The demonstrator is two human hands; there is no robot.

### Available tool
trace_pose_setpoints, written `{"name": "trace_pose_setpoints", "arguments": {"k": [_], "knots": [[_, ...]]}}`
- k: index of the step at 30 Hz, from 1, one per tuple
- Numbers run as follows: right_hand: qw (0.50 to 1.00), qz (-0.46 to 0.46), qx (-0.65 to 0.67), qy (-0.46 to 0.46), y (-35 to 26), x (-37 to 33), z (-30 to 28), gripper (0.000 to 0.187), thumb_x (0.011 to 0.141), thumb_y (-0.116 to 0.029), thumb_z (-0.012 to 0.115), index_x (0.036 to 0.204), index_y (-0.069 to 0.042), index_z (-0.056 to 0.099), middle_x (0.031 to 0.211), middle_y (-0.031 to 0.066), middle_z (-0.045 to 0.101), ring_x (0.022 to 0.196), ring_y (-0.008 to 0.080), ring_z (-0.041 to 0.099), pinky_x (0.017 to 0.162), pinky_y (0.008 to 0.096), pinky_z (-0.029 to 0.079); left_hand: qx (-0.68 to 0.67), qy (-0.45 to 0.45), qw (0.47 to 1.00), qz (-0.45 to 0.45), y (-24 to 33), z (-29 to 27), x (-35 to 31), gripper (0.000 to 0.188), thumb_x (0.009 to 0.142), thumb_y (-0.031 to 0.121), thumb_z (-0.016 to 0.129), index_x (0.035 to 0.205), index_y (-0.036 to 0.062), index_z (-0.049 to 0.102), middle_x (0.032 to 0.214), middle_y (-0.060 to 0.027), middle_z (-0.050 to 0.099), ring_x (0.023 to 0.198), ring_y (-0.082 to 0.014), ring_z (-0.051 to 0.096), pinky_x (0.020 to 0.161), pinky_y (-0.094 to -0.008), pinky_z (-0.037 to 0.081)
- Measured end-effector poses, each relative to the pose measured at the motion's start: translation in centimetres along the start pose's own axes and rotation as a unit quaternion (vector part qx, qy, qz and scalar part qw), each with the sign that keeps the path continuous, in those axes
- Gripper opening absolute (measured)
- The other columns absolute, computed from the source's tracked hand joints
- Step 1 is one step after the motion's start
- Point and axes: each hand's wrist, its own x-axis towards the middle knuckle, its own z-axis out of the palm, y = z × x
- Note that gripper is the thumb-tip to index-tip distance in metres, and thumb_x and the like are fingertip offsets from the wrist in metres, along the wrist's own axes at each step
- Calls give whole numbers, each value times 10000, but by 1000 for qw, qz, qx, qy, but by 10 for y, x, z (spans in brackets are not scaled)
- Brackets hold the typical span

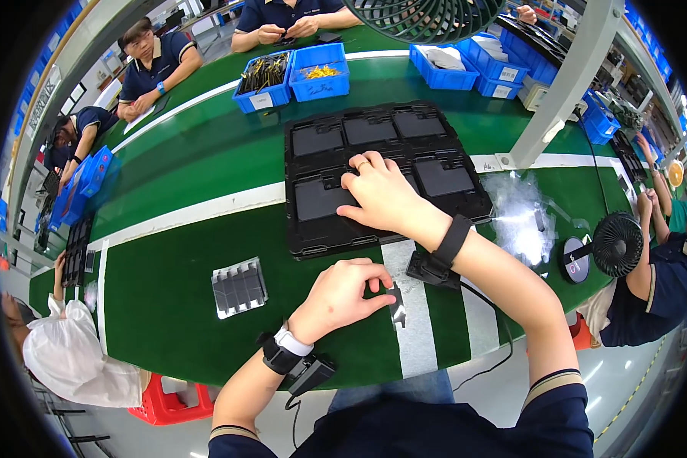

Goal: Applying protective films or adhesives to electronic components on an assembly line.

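Note:
My left hand (342, 296) pinches a small, thin dark piece (396, 307) with a shiny lower end between thumb and fingertips, above the white stripe near the table's front edge. Farther out, my right hand (382, 191) reaches over a black moulded tray (336, 243). Its fingers are bent and apart, with the fingertips at the tray's middle; I see nothing held in them. Flat dark rectangular panels (317, 139) lie in the tray's compartments. Left of my left hand lies a pale sheet (239, 288) bearing several dark strips.
Blue bins (261, 98) of small parts stand beyond the tray. A grey post (561, 91) rises at the right, near crumpled clear film (523, 221) and a small black fan (617, 244). Cables run from my wrist devices. Other people sit around the green table (168, 263).

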Motion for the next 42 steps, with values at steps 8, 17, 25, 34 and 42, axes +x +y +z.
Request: {"name": "trace_pose_setpoints", "arguments": {"k": [8,17,25,34,42], "knots": [[997,60,-40,-39,-10,15,4,511,692,-380,772,1010,-4,638,1204,214,506,1189,372,433,932,487,421,19,-5,1000,21,7,2,-4,204,701,191,789,854,108,683,652,-5,539,511,-113,474,494,-256,417],[991,-45,121,13,-11,13,-4,329,689,-245,776,882,-22,633,1004,111,599,1027,315,539,849,416,468,-91,16,994,57,13,-1,2,160,688,129,809,713,57,668,569,-1,502,469,-95,436,448,-249,351],[972,-105,212,-4,-1,-66,-56,210,715,-166,736,753,-38,574,884,69,545,874,271,530,740,374,478,-26,398,907,137,11,-21,-4,186,663,38,793,776,61,647,755,-29,541,554,-65,456,475,-201,350],[965,-50,256,-18,14,-100,-27,219,719,-150,755,811,-35,592,870,63,565,839,249,560,715,362,489,-64,224,970,71,2,-17,7,238,708,57,768,895,18,625,807,-78,659,740,-167,645,690,-274,513],[938,-54,325,108,7,-100,-25,172,741,-90,736,860,-36,624,749,64,615,722,227,598,638,322,490,-45,234,970,56,2,-14,7,166,716,25,752,846,24,648,766,-62,669,706,-150,656,661,-262,516]]}}
